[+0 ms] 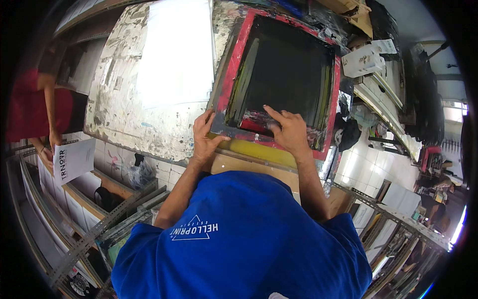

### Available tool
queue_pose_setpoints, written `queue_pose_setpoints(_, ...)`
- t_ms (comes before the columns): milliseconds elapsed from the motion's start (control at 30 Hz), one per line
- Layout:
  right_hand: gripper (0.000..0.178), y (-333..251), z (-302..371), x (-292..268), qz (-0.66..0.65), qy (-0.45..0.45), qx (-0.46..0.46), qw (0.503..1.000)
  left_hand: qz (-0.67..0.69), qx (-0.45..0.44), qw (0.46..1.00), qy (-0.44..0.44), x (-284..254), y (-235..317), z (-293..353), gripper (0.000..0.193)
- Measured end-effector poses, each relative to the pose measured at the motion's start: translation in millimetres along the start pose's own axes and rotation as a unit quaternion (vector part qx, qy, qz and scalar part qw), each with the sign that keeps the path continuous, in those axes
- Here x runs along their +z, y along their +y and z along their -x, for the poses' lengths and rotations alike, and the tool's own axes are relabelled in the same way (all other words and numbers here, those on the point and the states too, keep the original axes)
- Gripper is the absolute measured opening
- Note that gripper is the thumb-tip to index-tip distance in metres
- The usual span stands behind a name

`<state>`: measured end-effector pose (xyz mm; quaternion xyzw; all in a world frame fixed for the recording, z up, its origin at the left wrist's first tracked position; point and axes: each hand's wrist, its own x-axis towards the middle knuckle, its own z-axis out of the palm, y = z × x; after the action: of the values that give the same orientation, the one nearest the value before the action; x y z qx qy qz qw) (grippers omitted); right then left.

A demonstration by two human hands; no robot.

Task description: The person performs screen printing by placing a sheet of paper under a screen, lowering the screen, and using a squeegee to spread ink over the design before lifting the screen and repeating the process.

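A screen printing frame (pixel 235 65) with red, ink-stained edges lies on the worktable, its mesh (pixel 294 65) coated in black ink. At the frame's near left corner, my left hand (pixel 203 138) grips the edge, with thumb and fingers on either side of the corner. My right hand (pixel 291 133) rests over the near end of the mesh. Its index finger stretches out toward the black area, while its lower fingers are partly hidden. Beside that fingertip is a reddish, ink-smeared patch (pixel 255 123). A yellow strip (pixel 259 151) runs along the frame's near side.
White sheets (pixel 174 55) lie on the paint-stained tabletop (pixel 117 89) left of the frame. At far left, a person in red (pixel 37 104) holds a printed white sheet (pixel 74 160). A white box (pixel 363 61) stands at right. Metal racks (pixel 124 209) flank me.
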<state>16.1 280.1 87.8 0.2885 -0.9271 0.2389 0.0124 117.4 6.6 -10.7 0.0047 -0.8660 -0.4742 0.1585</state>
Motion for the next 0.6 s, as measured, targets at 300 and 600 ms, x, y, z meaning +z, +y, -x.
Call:
queue_pose_setpoints(300,0.084,42,-42,34,0.089,0.01,0.066,0.994,-0.108,-0.012,0.994,-0.006,-1,-1,6,0.083)
queue_pose_setpoints(600,0.08,148,-179,32,0.143,0.106,0.022,0.984,-0.111,-0.005,0.994,-0.017,-5,-2,8,0.088)
